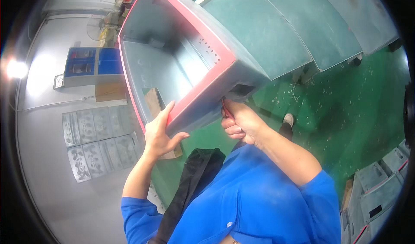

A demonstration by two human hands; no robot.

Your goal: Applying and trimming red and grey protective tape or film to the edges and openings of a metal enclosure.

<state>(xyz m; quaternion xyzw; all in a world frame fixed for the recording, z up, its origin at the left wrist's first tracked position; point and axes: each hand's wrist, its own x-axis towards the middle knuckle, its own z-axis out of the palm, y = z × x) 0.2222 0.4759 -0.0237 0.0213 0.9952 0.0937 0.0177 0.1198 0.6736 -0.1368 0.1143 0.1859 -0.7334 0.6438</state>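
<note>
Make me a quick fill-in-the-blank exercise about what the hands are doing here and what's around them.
1. The rim of the metal box is touched by the ____ hand.
2. Near the dark opening, the right hand holds a small ____ item.
3. The floor is painted ____.
4. The person's shirt is plain ____.

Missing words: left; red; green; blue.

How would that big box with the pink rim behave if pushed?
The box is probably stiff, since it looks flat-sided and sharp-cornered. Being largely hollow, it may be lighter than its bulk suggests. Its smooth-looking rim could prove slippery under the left hand.
</note>
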